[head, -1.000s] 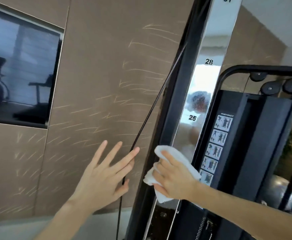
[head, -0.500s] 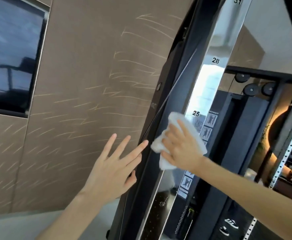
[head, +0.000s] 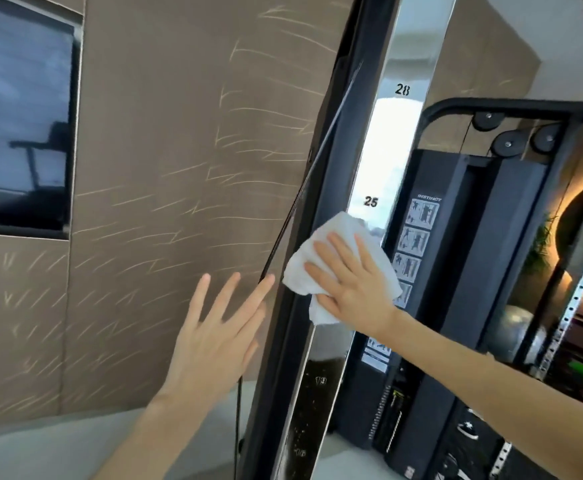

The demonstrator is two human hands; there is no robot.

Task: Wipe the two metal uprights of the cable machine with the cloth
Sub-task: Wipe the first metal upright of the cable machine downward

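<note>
A white cloth [head: 338,268] is pressed flat against the mirrored upright [head: 387,161] (just below the mark 25) by the right hand [head: 352,289]; the left hand [head: 213,337] is held open, fingers spread, beside the cable [head: 303,195].

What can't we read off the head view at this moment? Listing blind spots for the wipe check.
- Chrome upright: top and foot cut off by the frame edges; the stretch under the white cloth is covered by it and the right hand.
- Second upright: cannot tell which part it is, if in view at all.
- Instruction sticker: pictograms too small, lower ones hidden by the right forearm.
- Left hand: whether its fingertips touch the black cable is unclear.
</note>
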